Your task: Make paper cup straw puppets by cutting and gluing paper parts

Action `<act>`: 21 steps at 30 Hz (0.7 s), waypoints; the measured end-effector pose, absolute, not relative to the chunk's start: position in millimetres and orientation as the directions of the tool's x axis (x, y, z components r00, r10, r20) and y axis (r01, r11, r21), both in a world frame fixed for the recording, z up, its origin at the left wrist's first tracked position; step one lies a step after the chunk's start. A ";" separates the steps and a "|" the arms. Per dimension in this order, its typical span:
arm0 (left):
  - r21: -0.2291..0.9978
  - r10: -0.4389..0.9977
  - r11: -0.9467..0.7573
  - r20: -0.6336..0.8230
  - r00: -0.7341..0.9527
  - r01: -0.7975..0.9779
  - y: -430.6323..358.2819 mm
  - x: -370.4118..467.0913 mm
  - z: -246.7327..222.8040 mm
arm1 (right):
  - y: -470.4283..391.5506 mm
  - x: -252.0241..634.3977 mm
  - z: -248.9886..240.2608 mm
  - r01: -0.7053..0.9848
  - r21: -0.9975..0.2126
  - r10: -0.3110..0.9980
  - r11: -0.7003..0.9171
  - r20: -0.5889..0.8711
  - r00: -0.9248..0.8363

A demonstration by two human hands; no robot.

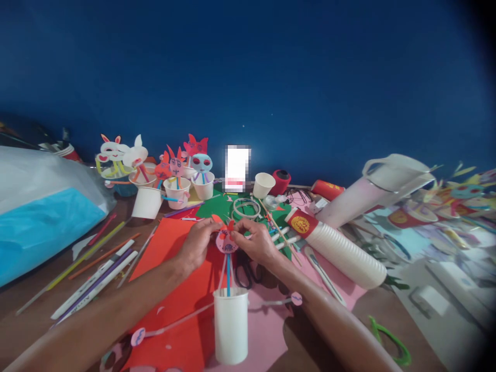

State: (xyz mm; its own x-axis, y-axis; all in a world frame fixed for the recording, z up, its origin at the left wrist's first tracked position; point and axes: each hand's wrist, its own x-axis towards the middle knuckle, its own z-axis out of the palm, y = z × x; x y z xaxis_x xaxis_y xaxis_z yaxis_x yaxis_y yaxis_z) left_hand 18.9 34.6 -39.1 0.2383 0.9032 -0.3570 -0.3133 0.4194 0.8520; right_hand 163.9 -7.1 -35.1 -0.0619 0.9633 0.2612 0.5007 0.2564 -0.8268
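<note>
A pink paper face [226,245] with drawn features and orange-red ears stands on a blue stick [228,274] above a white paper cup [231,328]. Pale strips run from the face down into the cup. My left hand [197,243] pinches the ear on the left, and my right hand [253,240] pinches the ear on the right. From the cup's sides stretch pale arms, ending in a small pink disc [138,337] at left and another pink disc [296,298] at right. Black-handled scissors [248,274] lie behind the cup, partly hidden.
Several finished cup figures [177,192] stand at the back left. Markers [95,279] and pipe cleaners lie left of the red paper [166,289]. A stack of cups [349,253] and a pitcher [372,188] are at right; green scissors [389,341] lie at front right.
</note>
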 end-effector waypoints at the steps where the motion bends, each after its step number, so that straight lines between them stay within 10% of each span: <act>1: 0.851 0.904 0.419 -0.357 0.236 -0.318 34.9 18.8 -39.3 | -7.5 163.8 -34.7 0.501 -0.828 0.964 0.253 0.258 -0.062; 21: 0.898 0.923 0.355 -0.293 0.250 -0.260 52.9 4.9 -33.3 | 0.6 173.1 -53.8 0.587 -0.800 0.991 0.123 0.128 -0.034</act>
State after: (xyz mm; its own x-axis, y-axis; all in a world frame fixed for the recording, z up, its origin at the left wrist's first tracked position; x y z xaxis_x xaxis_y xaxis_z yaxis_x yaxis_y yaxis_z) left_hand 4.9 52.9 -33.3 0.2504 0.9229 -0.2926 -0.2600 0.3553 0.8979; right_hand 173.1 0.6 -53.8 -0.0344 0.9912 0.1276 0.5874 0.1234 -0.7998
